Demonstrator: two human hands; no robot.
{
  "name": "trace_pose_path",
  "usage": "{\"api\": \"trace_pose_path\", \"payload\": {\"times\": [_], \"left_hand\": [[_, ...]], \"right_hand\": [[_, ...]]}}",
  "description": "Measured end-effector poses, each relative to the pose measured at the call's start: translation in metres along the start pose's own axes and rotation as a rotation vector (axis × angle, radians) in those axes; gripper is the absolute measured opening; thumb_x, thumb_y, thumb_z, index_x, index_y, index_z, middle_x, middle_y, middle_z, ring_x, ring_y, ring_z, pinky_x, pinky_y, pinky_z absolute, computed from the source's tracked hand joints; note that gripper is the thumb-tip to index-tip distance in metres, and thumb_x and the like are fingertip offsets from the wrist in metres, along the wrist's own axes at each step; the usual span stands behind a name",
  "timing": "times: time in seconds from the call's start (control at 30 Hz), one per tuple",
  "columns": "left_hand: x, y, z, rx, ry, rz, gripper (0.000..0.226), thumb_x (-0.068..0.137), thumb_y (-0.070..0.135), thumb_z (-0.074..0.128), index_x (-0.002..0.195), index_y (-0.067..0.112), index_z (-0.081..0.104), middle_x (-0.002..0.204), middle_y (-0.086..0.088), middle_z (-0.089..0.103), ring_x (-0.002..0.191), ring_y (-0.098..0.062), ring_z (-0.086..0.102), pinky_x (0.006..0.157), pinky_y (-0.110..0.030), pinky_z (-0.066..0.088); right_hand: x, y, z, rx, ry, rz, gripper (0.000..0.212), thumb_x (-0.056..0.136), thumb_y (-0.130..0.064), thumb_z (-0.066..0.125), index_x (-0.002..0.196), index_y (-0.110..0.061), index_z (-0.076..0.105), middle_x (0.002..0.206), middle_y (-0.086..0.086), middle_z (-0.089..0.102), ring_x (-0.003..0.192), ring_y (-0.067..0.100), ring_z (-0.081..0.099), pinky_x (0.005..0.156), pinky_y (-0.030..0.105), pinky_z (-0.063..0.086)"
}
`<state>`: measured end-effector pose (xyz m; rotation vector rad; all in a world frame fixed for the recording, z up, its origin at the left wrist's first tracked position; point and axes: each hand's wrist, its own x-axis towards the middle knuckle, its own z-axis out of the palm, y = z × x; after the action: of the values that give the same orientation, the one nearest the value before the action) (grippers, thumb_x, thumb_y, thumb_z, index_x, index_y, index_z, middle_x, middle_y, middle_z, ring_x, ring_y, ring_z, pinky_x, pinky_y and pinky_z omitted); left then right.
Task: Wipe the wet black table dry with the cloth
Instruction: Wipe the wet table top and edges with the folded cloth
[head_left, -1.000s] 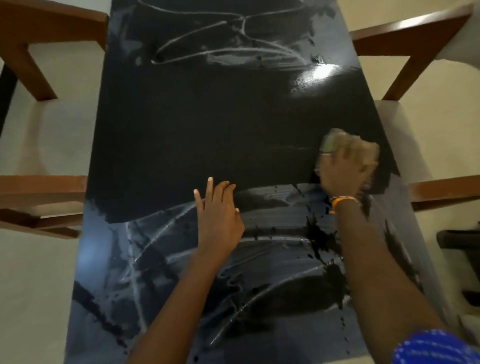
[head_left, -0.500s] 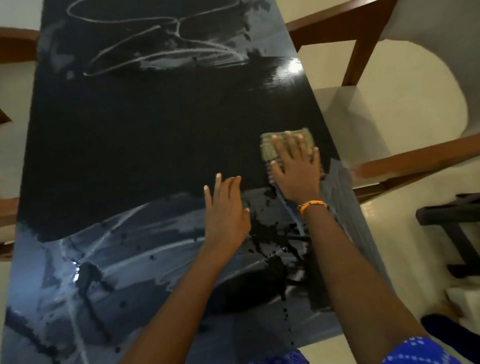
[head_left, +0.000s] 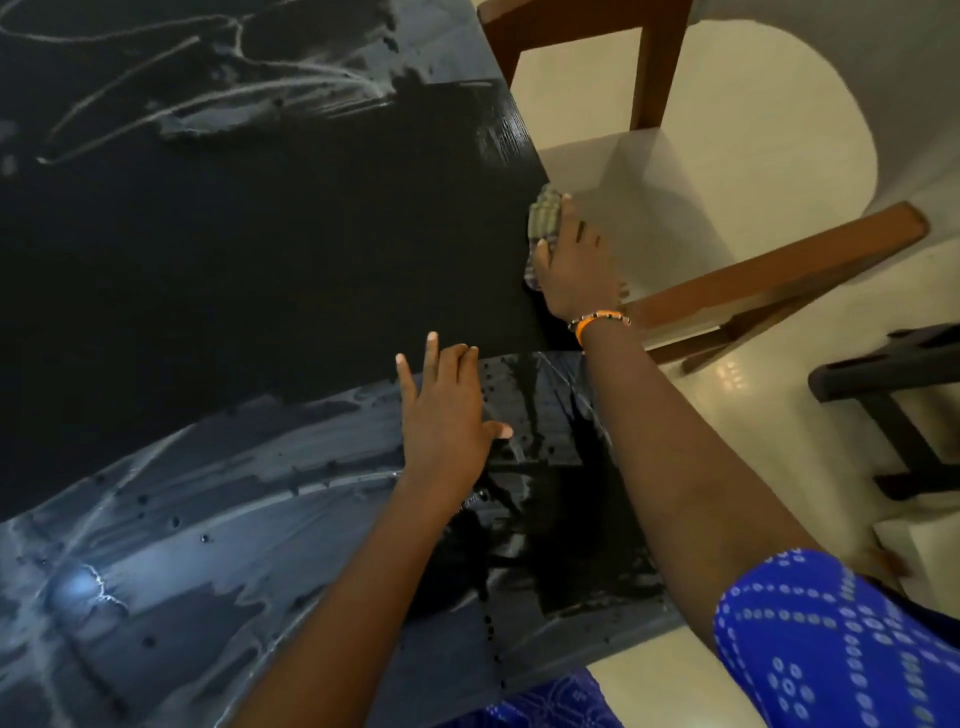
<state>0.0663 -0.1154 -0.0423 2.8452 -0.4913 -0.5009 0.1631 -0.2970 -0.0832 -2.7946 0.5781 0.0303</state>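
Right hand on cloth at table edge

Home dining room: table, wooden chairs

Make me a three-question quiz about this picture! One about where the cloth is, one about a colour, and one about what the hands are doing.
1. Where is the cloth?
A. At the table's right edge
B. On the floor
C. On the chair seat

2. What colour is the sleeve?
A. Red
B. Blue with pale dots
C. Plain white

3. What is the left hand doing?
A. Holding the cloth
B. Gripping a chair
C. Lying flat on the black table, fingers spread

Answers:
1. A, the right hand presses the cloth at the table's right edge, beside the wooden chair.
2. B, the sleeve on the right arm is blue with pale dotted patterns.
3. C, its open palm rests on the tabletop at the border of the streaky wet patch, holding nothing.
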Motion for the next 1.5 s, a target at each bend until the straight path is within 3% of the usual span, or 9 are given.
{"api": "trace_pose_path", "payload": {"times": [0.2, 0.3, 0.4, 0.5, 0.67, 0.83, 0.93, 1.3, 1.5], "left_hand": [[-0.001, 0.002, 0.002, 0.013, 0.008, -0.018, 0.089, 0.080, 0.045, 0.063, 0.148, 0.013, 0.016, 0.155, -0.003, 0.019, 0.147, -0.024, -0.005, 0.114, -0.049, -0.010], [-0.001, 0.000, 0.002, -0.016, 0.014, -0.016, 0.088, 0.080, 0.044, 0.064, 0.148, 0.014, 0.015, 0.155, -0.003, 0.019, 0.147, -0.024, -0.005, 0.115, -0.049, -0.009], [-0.004, -0.005, 0.005, -0.107, 0.051, 0.002, 0.086, 0.082, 0.043, 0.063, 0.148, 0.014, 0.017, 0.156, -0.002, 0.018, 0.147, -0.023, -0.007, 0.114, -0.046, -0.011], [-0.019, -0.016, 0.011, -0.264, 0.154, -0.017, 0.074, 0.087, 0.043, 0.057, 0.146, 0.014, 0.023, 0.155, -0.001, 0.020, 0.147, -0.020, -0.004, 0.114, -0.040, -0.011], [-0.049, -0.061, 0.014, -0.351, 0.245, -0.143, 0.053, 0.094, 0.019, 0.047, 0.143, 0.013, 0.028, 0.154, -0.002, 0.024, 0.147, -0.019, 0.001, 0.116, -0.040, -0.007], [-0.055, -0.082, 0.008, -0.331, 0.279, -0.207, 0.054, 0.092, 0.004, 0.044, 0.143, 0.011, 0.029, 0.154, -0.005, 0.025, 0.147, -0.022, 0.003, 0.117, -0.044, -0.005], [-0.080, -0.137, -0.002, -0.344, 0.345, -0.345, 0.055, 0.091, 0.000, 0.043, 0.143, 0.009, 0.029, 0.154, -0.007, 0.026, 0.147, -0.024, 0.004, 0.117, -0.045, -0.005], [-0.188, -0.320, -0.019, -0.462, 0.437, -0.711, 0.056, 0.085, -0.007, 0.044, 0.138, 0.004, 0.034, 0.151, -0.013, 0.029, 0.146, -0.031, 0.006, 0.116, -0.053, 0.003], [-0.223, -0.389, -0.025, -0.622, 0.486, -0.797, 0.054, 0.085, -0.007, 0.043, 0.138, 0.000, 0.035, 0.146, -0.018, 0.034, 0.141, -0.034, 0.021, 0.117, -0.047, 0.014]], "right_hand": [[-0.087, 0.027, 0.001, -0.096, 0.056, -0.091, 0.062, 0.092, -0.038, 0.035, 0.148, -0.014, 0.022, 0.147, 0.021, 0.032, 0.129, 0.039, 0.036, 0.110, 0.052, 0.024], [-0.122, 0.037, 0.001, -0.086, 0.078, -0.124, 0.061, 0.089, -0.038, 0.032, 0.146, -0.016, 0.030, 0.148, 0.020, 0.032, 0.129, 0.039, 0.037, 0.108, 0.052, 0.029], [-0.152, 0.044, 0.002, -0.118, 0.067, -0.094, 0.062, 0.088, -0.039, 0.033, 0.146, -0.017, 0.030, 0.149, 0.018, 0.031, 0.130, 0.039, 0.035, 0.108, 0.053, 0.030], [-0.163, 0.037, 0.004, -0.148, 0.057, -0.041, 0.064, 0.087, -0.040, 0.032, 0.147, -0.017, 0.027, 0.151, 0.017, 0.028, 0.136, 0.040, 0.027, 0.112, 0.057, 0.019], [-0.155, -0.033, 0.023, -0.171, 0.049, -0.180, 0.067, 0.087, -0.042, 0.030, 0.149, -0.016, 0.022, 0.155, 0.018, 0.019, 0.144, 0.036, 0.014, 0.114, 0.056, 0.000], [-0.152, -0.084, 0.039, -0.102, -0.044, -0.293, 0.068, 0.088, -0.043, 0.020, 0.150, -0.015, 0.015, 0.156, 0.019, 0.015, 0.145, 0.033, 0.010, 0.117, 0.052, 0.007], [-0.170, -0.146, 0.057, -0.104, -0.096, -0.406, 0.068, 0.088, -0.044, 0.018, 0.150, -0.015, 0.012, 0.156, 0.018, 0.012, 0.145, 0.032, 0.008, 0.117, 0.051, 0.008], [-0.249, -0.345, 0.124, -0.116, -0.181, -0.716, 0.066, 0.090, -0.040, 0.027, 0.150, -0.014, 0.016, 0.156, 0.019, 0.016, 0.145, 0.033, 0.011, 0.117, 0.051, 0.011], [-0.298, -0.436, 0.148, -0.083, -0.234, -0.971, 0.061, 0.089, -0.037, 0.037, 0.146, -0.018, 0.029, 0.153, 0.014, 0.026, 0.144, 0.031, 0.016, 0.116, 0.046, 0.003]]}}
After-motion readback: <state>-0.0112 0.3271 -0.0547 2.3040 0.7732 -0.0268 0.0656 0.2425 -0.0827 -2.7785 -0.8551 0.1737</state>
